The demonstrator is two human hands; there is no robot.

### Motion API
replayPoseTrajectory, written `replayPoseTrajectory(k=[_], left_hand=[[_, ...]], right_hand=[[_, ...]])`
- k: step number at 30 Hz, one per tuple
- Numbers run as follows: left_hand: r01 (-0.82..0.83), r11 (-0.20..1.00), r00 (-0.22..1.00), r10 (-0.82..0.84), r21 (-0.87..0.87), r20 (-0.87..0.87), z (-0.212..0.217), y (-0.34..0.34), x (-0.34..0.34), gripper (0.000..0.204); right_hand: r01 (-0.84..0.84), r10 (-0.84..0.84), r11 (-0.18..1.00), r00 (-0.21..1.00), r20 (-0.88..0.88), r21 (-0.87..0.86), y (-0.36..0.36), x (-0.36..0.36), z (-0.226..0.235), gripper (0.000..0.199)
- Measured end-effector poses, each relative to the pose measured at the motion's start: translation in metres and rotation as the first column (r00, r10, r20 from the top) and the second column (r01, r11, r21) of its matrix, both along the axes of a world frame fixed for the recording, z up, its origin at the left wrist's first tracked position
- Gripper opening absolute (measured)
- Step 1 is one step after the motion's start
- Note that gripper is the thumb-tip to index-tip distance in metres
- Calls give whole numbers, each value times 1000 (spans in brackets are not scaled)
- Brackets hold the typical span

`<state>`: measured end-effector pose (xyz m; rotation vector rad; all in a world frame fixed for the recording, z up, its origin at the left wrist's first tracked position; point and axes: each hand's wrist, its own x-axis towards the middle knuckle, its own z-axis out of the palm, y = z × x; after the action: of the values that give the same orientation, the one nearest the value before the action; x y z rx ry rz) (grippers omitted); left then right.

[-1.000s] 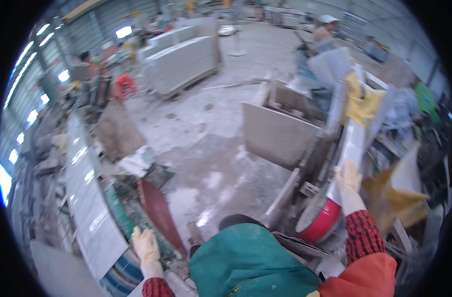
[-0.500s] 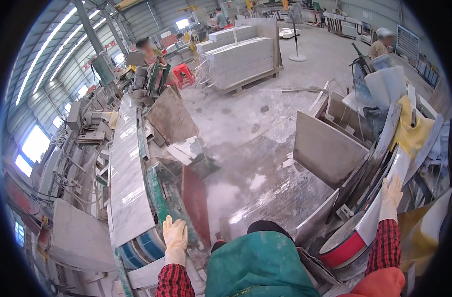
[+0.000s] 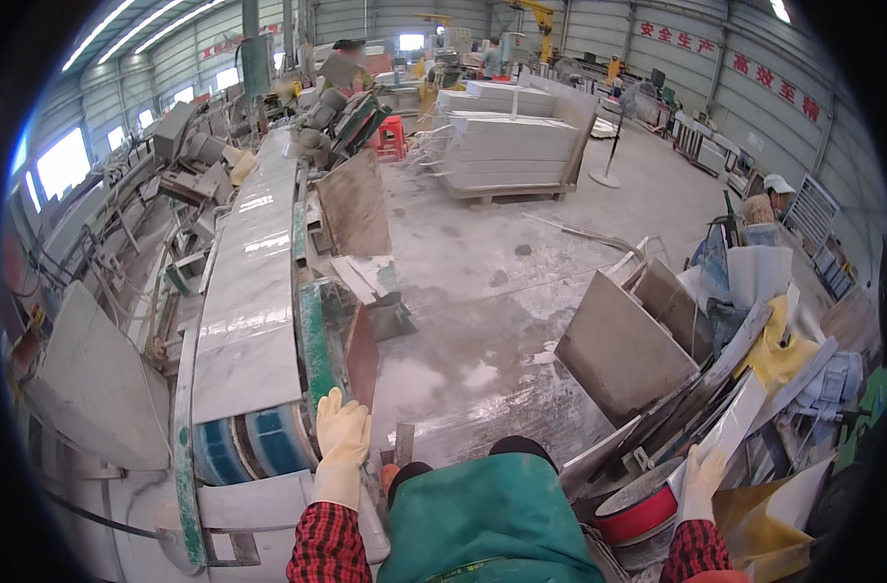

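Both my hands wear pale yellow gloves over red plaid sleeves. My left hand (image 3: 342, 442) rests flat on the near end of a long conveyor line (image 3: 305, 335), beside its blue rollers (image 3: 254, 445) and a glossy grey stone slab (image 3: 249, 301) lying on it. My right hand (image 3: 701, 478) presses against the lower edge of a white slab (image 3: 745, 413) that leans in a rack of tilted slabs, just above a red and grey bucket (image 3: 636, 505). A green apron (image 3: 487, 525) covers my front between the arms.
Brown and grey slabs (image 3: 623, 350) lean to my right with yellow cloth (image 3: 779, 355) draped behind. A dusty wet concrete floor (image 3: 482, 282) runs ahead to stacked grey slabs (image 3: 506, 146). A person in a white cap (image 3: 769, 199) stands far right; another (image 3: 346, 68) stands far back.
The view has swung left, so the conveyor and its slab now fill the left side. My left hand has come up onto the conveyor's end; my right hand stays on the leaning white slab.
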<state>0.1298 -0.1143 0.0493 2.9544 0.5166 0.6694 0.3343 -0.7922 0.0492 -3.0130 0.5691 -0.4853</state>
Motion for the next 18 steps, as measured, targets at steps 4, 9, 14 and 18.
replayPoseTrajectory(k=[4, 9, 14, 18], left_hand=[[-10, 1000, 999, 10, 5, 42, -5, 8, -8, 13], [-47, 999, 994, 48, -9, 96, -11, 17, -17, 19], [-101, 994, 993, 99, 38, 68, -35, 18, -7, 22], [-150, 988, 974, 155, -43, 166, -69, 29, -5, 22]], right_hand=[[19, -17, 999, 998, -52, 36, 27, -32, -8, 83], [132, -131, 976, 991, -16, 176, 62, -30, -2, 88], [85, -49, 938, 992, -114, 335, -21, 12, -42, 74], [-272, -38, 518, 940, 340, 811, 8, 0, 7, 78]])
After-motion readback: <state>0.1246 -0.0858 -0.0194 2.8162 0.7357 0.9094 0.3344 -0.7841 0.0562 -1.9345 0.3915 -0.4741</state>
